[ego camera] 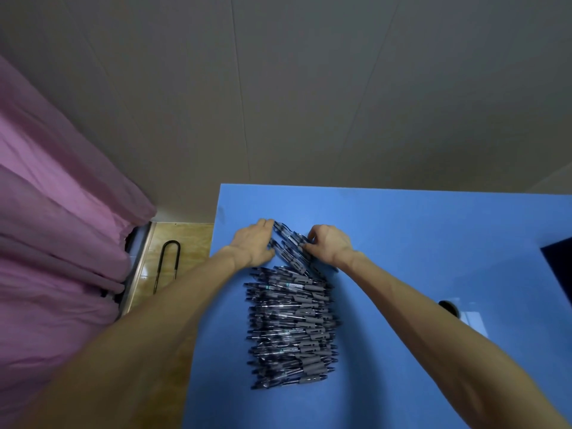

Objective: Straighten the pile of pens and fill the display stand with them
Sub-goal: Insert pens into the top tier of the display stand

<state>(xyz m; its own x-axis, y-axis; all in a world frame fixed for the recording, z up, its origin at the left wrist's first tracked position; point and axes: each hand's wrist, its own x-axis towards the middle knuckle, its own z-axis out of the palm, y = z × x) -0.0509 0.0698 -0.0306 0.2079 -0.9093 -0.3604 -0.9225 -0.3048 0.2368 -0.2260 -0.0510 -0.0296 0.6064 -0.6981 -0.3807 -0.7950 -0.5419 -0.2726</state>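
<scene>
A long pile of dark pens with grey grips [292, 328] lies on the blue table [418, 230], most of them lying crosswise in a rough stack. At the far end a small bunch of pens [292, 247] is turned diagonally. My left hand [253, 243] presses against the left side of that bunch. My right hand [329, 244] grips its right side with bent fingers. No display stand is in view.
A pink curtain [55, 236] hangs at the left. A black U-shaped metal bar [167, 264] lies on the tiled floor beside the table's left edge. A dark object [560, 267] sits at the right edge, and a round dark thing [448, 306] near my right forearm.
</scene>
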